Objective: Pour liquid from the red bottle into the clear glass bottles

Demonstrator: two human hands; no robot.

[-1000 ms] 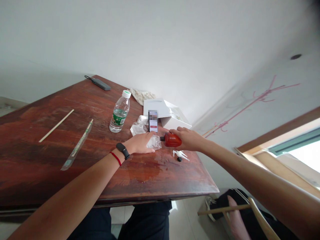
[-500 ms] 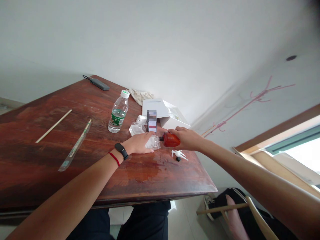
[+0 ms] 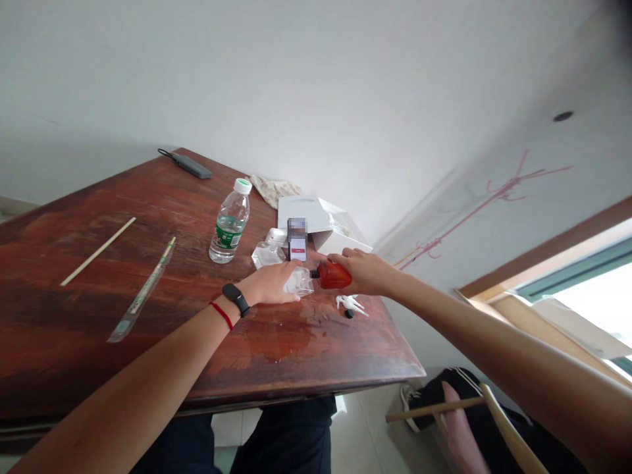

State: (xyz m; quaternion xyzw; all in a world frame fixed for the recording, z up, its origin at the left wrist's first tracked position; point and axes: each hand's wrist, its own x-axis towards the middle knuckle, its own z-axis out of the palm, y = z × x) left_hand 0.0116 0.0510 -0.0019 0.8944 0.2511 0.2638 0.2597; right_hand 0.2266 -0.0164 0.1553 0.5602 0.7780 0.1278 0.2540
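red bottle [image 3: 334,275], head view: the bottle is held above the near right part of the dark wooden table [image 3: 355,355], tipped onto its side in the right hand [image 3: 363,270], whose fingers are closed around its rear part. its long axis runs roughly across the view, the dark neck [image 3: 315,274] pointing left, towards the clear plastic vessel [image 3: 299,282] in the left hand [image 3: 269,283]. the left fingers are curled partway around this vessel, gripping it from its left side; the bottle therefore lies to the right of them, the right hand being the nearer, in direct contact. neck and vessel lie close together at the vessel's right end; whether they touch cannot be told. containers: the red bottle's fill level is indistinct, and the contents of the held vessel, if any, cannot be made out. a second clear plastic piece [image 3: 268,255] lies just beyond the left hand. farther left, an upright water bottle [image 3: 228,227], capped in white and labelled in green, is part-filled with clear liquid. behind the phone [image 3: 298,250], an open white box [image 3: 301,212] holds pale material too unclear to identify. nearer the right hand lie a white spray head [image 3: 350,303] and a small black cap [image 3: 349,314].
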